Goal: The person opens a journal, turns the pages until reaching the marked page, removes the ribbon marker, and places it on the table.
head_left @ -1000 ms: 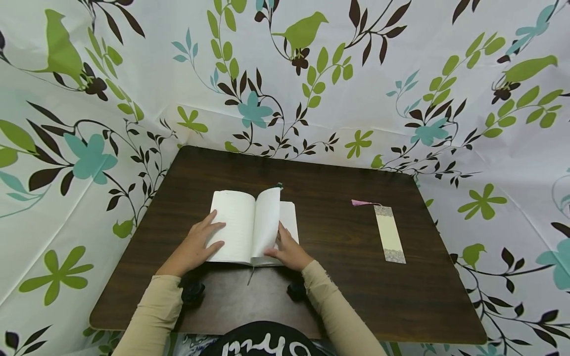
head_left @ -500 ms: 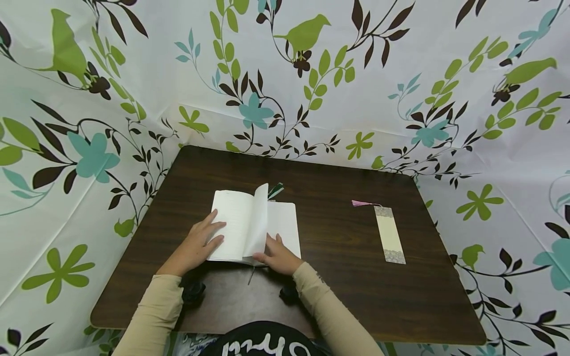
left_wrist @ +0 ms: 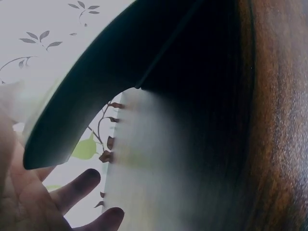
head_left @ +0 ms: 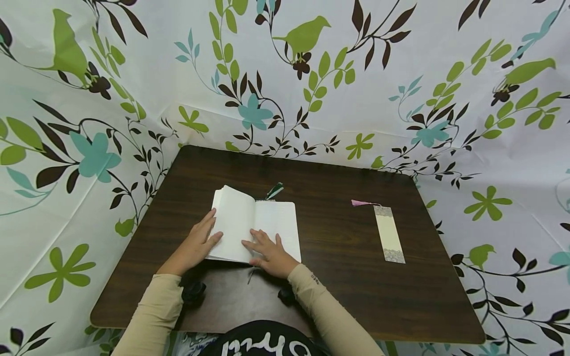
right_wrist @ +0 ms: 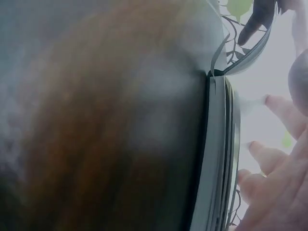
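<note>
An open notebook (head_left: 276, 217) with pale pages lies on the dark wooden table. My left hand (head_left: 189, 247) rests on the left page's outer edge, fingers fairly straight. Near the spine, my right hand (head_left: 271, 253) lies with fingers spread, touching the pages. In the left wrist view the notebook's dark cover (left_wrist: 72, 106) rises beside the left fingers (left_wrist: 79, 190). The right wrist view has the notebook's page edges (right_wrist: 224, 159) side-on, with the right hand (right_wrist: 279, 168) over them. A green ribbon-like strip (head_left: 274, 191) sticks out past the top edge.
To the right on the table (head_left: 338, 296) lies a cream bookmark (head_left: 389, 234) with patterned ends and a pink tassel (head_left: 362, 203). A thin dark cord (head_left: 250, 276) hangs from the notebook's lower edge. A patterned cloth (head_left: 285, 74) surrounds the table's back and sides.
The raised leaf has turned over from right to left and now lies on the left side. My right hand has moved left toward the spine; the left hand has hardly moved.
</note>
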The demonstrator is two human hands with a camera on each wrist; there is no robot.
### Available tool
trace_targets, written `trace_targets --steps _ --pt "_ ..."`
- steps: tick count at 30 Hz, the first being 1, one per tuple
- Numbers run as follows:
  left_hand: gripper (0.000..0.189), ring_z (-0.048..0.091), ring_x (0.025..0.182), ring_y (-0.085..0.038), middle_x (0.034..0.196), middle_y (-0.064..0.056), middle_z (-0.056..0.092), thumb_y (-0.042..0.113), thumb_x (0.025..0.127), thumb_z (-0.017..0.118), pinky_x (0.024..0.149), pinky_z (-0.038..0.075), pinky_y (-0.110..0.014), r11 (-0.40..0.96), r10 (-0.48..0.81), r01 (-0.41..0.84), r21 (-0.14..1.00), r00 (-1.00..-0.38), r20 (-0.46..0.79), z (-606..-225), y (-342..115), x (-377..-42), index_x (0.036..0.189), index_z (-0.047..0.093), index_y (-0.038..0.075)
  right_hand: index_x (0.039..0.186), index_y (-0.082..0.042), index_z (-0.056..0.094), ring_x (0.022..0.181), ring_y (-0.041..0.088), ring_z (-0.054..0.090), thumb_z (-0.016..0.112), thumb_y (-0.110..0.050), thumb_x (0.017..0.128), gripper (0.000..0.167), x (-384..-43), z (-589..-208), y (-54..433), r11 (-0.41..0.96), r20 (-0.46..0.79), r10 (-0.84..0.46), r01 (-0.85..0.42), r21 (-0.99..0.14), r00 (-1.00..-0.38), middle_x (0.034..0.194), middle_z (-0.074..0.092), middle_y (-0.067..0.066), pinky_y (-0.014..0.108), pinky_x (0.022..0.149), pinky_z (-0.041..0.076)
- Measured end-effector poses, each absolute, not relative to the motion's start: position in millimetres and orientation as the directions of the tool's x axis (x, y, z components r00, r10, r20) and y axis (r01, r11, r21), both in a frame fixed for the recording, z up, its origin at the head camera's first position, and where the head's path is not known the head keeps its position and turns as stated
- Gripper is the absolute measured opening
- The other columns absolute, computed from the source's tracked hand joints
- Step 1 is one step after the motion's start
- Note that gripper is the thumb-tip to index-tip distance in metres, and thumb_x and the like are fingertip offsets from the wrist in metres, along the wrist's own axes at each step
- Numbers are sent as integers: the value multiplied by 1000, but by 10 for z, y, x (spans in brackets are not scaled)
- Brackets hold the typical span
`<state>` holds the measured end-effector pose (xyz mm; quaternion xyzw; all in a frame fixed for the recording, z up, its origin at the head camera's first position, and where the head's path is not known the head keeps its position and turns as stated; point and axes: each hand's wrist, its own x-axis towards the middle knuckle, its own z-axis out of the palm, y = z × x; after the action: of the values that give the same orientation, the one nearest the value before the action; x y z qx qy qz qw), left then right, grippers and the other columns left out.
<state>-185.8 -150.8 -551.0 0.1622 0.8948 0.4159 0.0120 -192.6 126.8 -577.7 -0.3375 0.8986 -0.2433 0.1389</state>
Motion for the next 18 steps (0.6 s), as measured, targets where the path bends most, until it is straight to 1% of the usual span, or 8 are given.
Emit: trace_targets --steps 3,7,9,12,15,18 --pt "72 20 147 -52 166 -26 16 23 103 61 112 20 -71 630 312 283 724 -945 98 -5508 -1509 -1865 155 25 -11 160 -29 33 156 26 12 53 -43 104 62 -1931 -5797 1292 667 -89 -675 -555 -496 -732 170 16 1 66 119 6" --pt "80 18 148 -51 165 -29 14 19 101 64 113 17 -70 642 332 299 706 -939 96 -5511 -1479 -1895 158 15 -8 161 -24 30 156 25 13 52 -40 105 62 -1999 -5811 1421 696 -104 -668 -570 -437 -737 169 20 4 62 120 11" --pt "79 17 148 -52 165 -28 13 18 100 65 113 17 -71 646 335 299 702 -938 91 -5509 -1467 -1902 158 18 -7 161 -21 32 156 26 14 53 -38 105 62 -2037 -5799 1509 714 -111 -655 -564 -416 -747 169 21 6 63 120 12" --pt "72 19 145 -55 165 -28 14 18 100 65 109 21 -74 657 337 297 693 -938 83 -5501 -1448 -1913 157 27 -6 160 -19 35 156 27 13 57 -39 103 64 -2102 -5771 1664 744 -131 -626 -538 -397 -769 169 20 7 65 119 12" --pt "64 23 141 -58 165 -28 16 18 100 66 107 24 -76 669 334 298 681 -939 83 -5494 -1423 -1923 152 37 -5 160 -18 35 156 28 12 61 -41 100 69 -2172 -5739 1831 772 -149 -590 -499 -394 -794 169 19 6 69 117 10" --pt "60 24 141 -58 164 -28 17 18 99 67 106 25 -75 671 328 297 679 -941 87 -5487 -1397 -1937 150 43 -4 160 -17 33 156 28 10 65 -44 97 75 -2244 -5710 2007 794 -169 -562 -470 -386 -810 169 18 6 74 114 8"
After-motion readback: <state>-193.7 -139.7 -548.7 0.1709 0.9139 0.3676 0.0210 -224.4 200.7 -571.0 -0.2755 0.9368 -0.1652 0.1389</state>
